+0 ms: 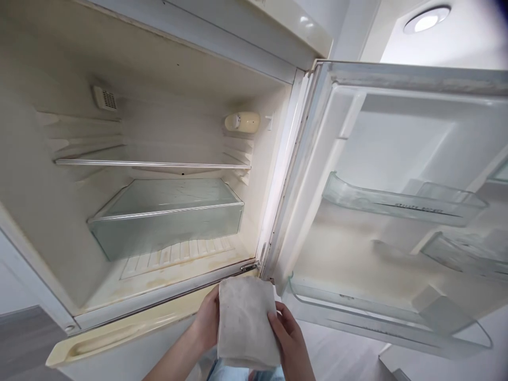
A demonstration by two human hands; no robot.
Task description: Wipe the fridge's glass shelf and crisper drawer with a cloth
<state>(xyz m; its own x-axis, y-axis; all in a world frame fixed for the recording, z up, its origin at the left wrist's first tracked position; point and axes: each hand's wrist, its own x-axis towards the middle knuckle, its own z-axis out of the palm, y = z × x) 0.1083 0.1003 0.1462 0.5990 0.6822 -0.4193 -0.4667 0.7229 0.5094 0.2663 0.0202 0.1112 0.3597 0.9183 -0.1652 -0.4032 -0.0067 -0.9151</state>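
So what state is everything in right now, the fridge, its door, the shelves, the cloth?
fridge: open, nothing stored inside, yellowish stains on the floor.
fridge door: swung wide open.
door racks: in place, nothing in them.
glass shelf: in place, bare.
crisper drawer: pushed in, looks empty.
cloth: folded, greyish, held by both hands.
left hand: gripping the cloth's left edge.
right hand: fingers on its right edge.
ceiling light: on.

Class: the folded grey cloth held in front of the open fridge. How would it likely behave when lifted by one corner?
The cloth looks soft and thin, so it would probably unfold and hang limp. It seems light: both hands grip its edges lightly. Unlikely to slip or break.
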